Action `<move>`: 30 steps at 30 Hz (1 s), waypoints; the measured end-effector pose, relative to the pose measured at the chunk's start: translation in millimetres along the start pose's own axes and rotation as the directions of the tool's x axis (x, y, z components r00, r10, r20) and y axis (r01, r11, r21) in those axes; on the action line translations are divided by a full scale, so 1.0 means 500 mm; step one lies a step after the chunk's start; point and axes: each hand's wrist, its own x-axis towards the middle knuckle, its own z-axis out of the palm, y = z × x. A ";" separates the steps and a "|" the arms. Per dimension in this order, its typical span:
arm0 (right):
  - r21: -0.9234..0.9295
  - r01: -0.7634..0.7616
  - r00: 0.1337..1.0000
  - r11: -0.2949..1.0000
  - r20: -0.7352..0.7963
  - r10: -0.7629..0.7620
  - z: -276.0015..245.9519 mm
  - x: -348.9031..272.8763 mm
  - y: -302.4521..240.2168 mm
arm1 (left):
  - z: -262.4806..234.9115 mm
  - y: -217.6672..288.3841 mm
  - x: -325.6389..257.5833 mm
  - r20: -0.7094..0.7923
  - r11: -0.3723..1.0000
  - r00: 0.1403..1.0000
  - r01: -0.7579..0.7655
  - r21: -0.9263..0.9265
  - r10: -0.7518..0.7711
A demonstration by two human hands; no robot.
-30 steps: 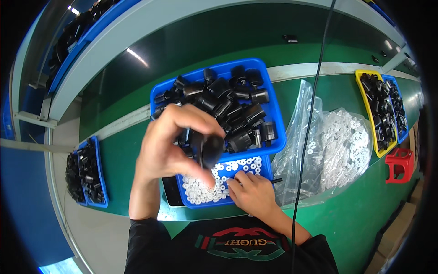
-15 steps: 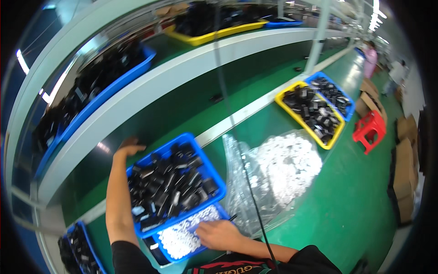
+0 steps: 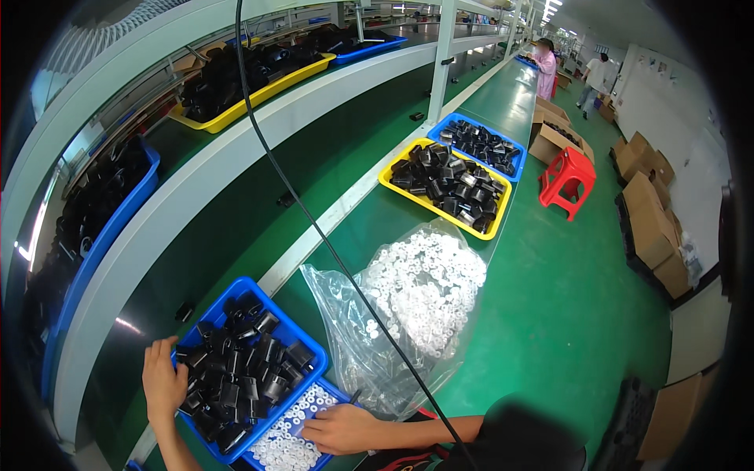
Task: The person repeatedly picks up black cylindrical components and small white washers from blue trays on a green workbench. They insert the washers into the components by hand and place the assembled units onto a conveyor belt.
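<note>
My left hand (image 3: pixel 163 382) is at the left edge of a blue tray (image 3: pixel 312 345) heaped with black cylindrical plastic parts (image 3: pixel 236 377). Its fingers are bent but apart from the thumb, and I see nothing held between them. Partly under that tray, a second blue tray (image 3: pixel 336 390) holds small white rings (image 3: pixel 287 447). Over these rings my right hand (image 3: pixel 339 430) is closed, its fingertips down among them. A thin dark stick-like tool (image 3: pixel 356 397) juts out beside the hand and seems to be gripped in it; most of it is hidden.
A clear plastic bag (image 3: pixel 345 314) of white rings lies on the green bench. Beyond stand a yellow tray (image 3: pixel 385 177) and a blue tray (image 3: pixel 518 161) of black parts. A black cable (image 3: pixel 314 224) hangs across. A red stool (image 3: pixel 567 177) and cardboard boxes (image 3: pixel 652 228) stand right.
The view has swung to the right. My left hand has drawn back from the tray's far left corner to its left edge. My right hand stays over the white rings.
</note>
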 end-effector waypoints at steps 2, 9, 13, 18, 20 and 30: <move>-0.005 0.002 1.000 1.000 0.004 -0.002 -0.003 0.000 -0.002 | 0.006 -0.017 -0.019 0.133 0.993 0.991 0.035 -0.115 -0.019; -0.025 -0.002 1.000 1.000 0.001 0.002 0.007 0.002 0.001 | 0.027 -0.037 -0.016 0.089 0.985 0.994 -0.045 -0.164 0.061; -0.028 0.000 1.000 1.000 -0.005 0.000 0.012 -0.003 0.002 | 0.041 -0.049 -0.019 0.093 0.985 0.994 -0.034 -0.170 0.050; -0.034 0.019 0.999 0.999 -0.044 -0.020 0.012 -0.007 0.007 | 0.046 -0.013 -0.007 0.029 0.941 0.998 -0.040 -0.336 0.052; -0.037 0.030 0.998 0.999 -0.055 -0.032 0.008 -0.011 0.008 | 0.038 0.004 -0.002 0.027 0.932 0.999 -0.016 -0.362 0.028; -0.013 -0.033 0.999 0.999 0.026 0.034 -0.013 0.005 -0.006 | -0.010 -0.010 -0.110 -0.213 0.897 0.964 0.053 -0.439 -0.161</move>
